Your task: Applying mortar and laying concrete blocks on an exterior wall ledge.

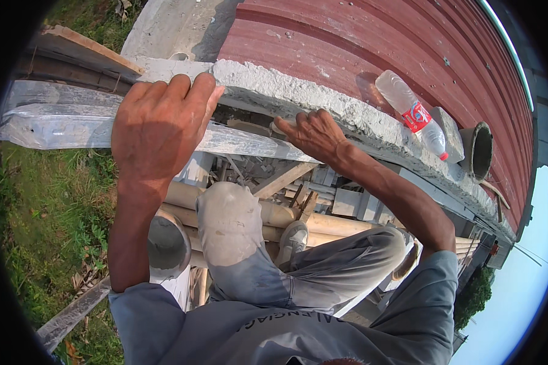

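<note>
My left hand [161, 125] is closed over the edge of the rough concrete ledge [274, 85], its fingers bent across the top. To its right, my right hand [316, 135] is closed at the ledge's lower face, round what looks like a trowel [252, 126]. Its flat greyish part points left under the ledge, and most of the grip is hidden by my fingers. A long board wrapped in clear plastic [61, 128] runs behind my left wrist and below the ledge.
A red corrugated metal roof [347, 42] lies beyond the ledge. On it stand a plastic bottle [414, 115] and a grey cup-like container [480, 149]. A bucket of wet cement [167, 243] is beside my left forearm. Bamboo poles [335, 225] support me, with rubble and grass below.
</note>
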A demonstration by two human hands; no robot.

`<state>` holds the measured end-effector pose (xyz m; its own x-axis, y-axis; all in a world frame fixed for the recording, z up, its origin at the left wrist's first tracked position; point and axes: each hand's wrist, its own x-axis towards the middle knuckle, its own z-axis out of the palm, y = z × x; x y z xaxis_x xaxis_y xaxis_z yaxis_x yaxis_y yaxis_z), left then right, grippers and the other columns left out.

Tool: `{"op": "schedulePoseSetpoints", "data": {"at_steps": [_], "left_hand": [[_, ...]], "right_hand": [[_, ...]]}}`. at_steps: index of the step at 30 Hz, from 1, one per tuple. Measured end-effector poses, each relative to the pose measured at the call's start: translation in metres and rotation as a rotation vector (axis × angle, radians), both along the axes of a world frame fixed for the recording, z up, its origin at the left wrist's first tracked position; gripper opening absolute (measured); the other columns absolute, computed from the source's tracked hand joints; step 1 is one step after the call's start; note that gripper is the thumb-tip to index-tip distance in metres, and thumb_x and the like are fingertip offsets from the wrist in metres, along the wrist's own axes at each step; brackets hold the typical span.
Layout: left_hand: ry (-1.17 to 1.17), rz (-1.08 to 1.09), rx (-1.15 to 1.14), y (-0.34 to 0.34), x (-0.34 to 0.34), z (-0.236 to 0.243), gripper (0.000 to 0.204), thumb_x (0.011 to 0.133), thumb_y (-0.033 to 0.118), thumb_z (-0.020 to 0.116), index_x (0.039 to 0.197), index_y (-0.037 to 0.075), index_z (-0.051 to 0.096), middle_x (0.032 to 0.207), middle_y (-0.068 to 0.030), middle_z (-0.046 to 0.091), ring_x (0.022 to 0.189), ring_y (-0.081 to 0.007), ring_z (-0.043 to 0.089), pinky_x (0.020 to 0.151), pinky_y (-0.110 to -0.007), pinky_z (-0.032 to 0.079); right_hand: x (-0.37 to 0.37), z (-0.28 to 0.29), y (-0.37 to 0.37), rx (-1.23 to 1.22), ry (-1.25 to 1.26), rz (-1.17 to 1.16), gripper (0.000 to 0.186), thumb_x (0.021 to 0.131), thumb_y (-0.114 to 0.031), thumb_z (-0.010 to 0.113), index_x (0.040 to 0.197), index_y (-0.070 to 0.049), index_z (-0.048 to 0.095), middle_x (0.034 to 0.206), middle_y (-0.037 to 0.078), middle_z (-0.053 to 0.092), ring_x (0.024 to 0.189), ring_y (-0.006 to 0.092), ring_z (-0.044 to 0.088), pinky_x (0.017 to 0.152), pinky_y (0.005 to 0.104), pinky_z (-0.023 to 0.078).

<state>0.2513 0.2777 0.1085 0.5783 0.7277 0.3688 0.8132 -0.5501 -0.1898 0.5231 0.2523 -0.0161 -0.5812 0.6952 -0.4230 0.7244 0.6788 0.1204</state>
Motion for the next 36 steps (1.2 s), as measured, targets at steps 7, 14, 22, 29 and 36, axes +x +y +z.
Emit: {"op": "schedulePoseSetpoints", "data": {"at_steps": [7, 14, 22, 29, 36], "left_hand": [[0.017, 0.030, 0.018, -0.001, -0.003, -0.004, 0.019, 0.090, 0.033, 0.066, 0.084, 0.016, 0.062, 0.067, 0.0008, 0.053, 0.062, -0.0160, 0.057, 0.063, -0.032, 0.046], [-0.023, 0.001, 0.062, 0.000, -0.002, -0.007, 0.021, 0.090, 0.036, 0.067, 0.083, 0.016, 0.062, 0.066, 0.0011, 0.052, 0.060, -0.0161, 0.056, 0.062, -0.031, 0.046], [-0.009, -0.005, 0.079, -0.001, -0.004, -0.006, 0.021, 0.089, 0.036, 0.068, 0.083, 0.016, 0.062, 0.065, 0.0012, 0.051, 0.061, -0.0160, 0.056, 0.063, -0.031, 0.046], [0.007, -0.006, 0.045, 0.000, -0.002, -0.007, 0.022, 0.089, 0.036, 0.068, 0.082, 0.016, 0.062, 0.065, 0.0009, 0.050, 0.061, -0.0161, 0.056, 0.063, -0.031, 0.046], [0.032, 0.013, 0.055, 0.002, -0.001, -0.004, 0.020, 0.089, 0.036, 0.068, 0.086, 0.016, 0.065, 0.068, 0.0009, 0.054, 0.063, -0.0168, 0.058, 0.063, -0.032, 0.047]], "right_hand": [[0.009, 0.000, 0.001, 0.072, 0.014, 0.114, 0.052, 0.095, -0.016, 0.054, 0.144, -0.027, 0.037, 0.083, 0.009, 0.062, 0.068, 0.0166, 0.066, 0.049, 0.0319, 0.048], [0.010, -0.014, -0.030, 0.140, -0.034, 0.045, 0.060, 0.093, -0.012, 0.056, 0.147, -0.027, 0.035, 0.081, 0.012, 0.060, 0.068, 0.0201, 0.066, 0.051, 0.0342, 0.050], [0.003, -0.009, -0.011, 0.155, -0.022, 0.075, 0.060, 0.097, -0.013, 0.053, 0.149, -0.033, 0.031, 0.084, 0.013, 0.058, 0.065, 0.0181, 0.065, 0.053, 0.0320, 0.053], [0.016, -0.009, -0.011, 0.111, -0.068, 0.036, 0.057, 0.096, -0.014, 0.053, 0.143, -0.034, 0.029, 0.085, 0.011, 0.058, 0.067, 0.0208, 0.067, 0.056, 0.0339, 0.055], [0.043, -0.031, -0.024, -0.044, -0.229, -0.105, 0.058, 0.095, -0.011, 0.053, 0.144, -0.037, 0.033, 0.084, 0.010, 0.057, 0.066, 0.0192, 0.066, 0.057, 0.0355, 0.052]]}}
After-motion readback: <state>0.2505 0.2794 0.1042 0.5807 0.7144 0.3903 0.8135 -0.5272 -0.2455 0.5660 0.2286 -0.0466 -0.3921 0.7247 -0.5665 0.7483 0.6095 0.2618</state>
